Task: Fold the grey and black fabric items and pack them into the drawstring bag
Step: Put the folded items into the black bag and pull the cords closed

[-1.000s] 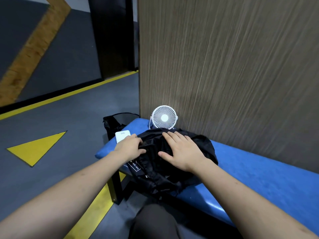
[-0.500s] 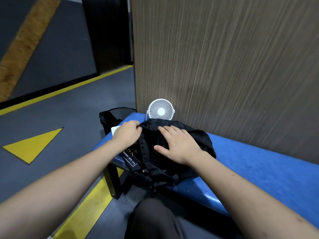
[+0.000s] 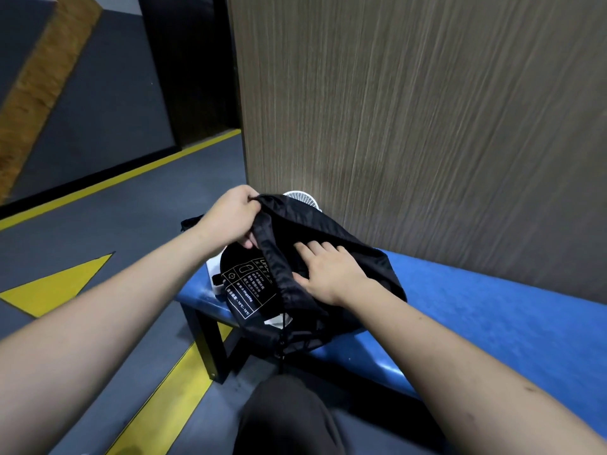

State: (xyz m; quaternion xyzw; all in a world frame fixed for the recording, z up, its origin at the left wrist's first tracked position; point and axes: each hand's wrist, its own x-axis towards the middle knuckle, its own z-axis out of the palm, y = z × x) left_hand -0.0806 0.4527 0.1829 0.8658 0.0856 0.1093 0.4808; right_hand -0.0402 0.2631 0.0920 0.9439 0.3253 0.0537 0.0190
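A black drawstring bag (image 3: 354, 254) lies on the left end of the blue bench (image 3: 492, 310). My left hand (image 3: 235, 216) grips the bag's gathered rim and holds it lifted. Under the lifted rim a black fabric panel with white printed text (image 3: 244, 289) shows. My right hand (image 3: 328, 272) lies flat with spread fingers on the bag's black fabric. A thin drawstring (image 3: 282, 343) hangs over the bench's front edge. Any grey fabric is hidden from me.
A small white fan (image 3: 303, 200) stands behind the bag against the wood-grain wall panel (image 3: 410, 126). A white object (image 3: 215, 269) peeks out at the bench's left end. A black bin (image 3: 189, 223) sits on the floor beyond. My dark-trousered knee (image 3: 285, 418) is below.
My left hand has taken hold of the bag's rim and lifted it up, uncovering the printed black panel. My right hand stayed pressed on the fabric.
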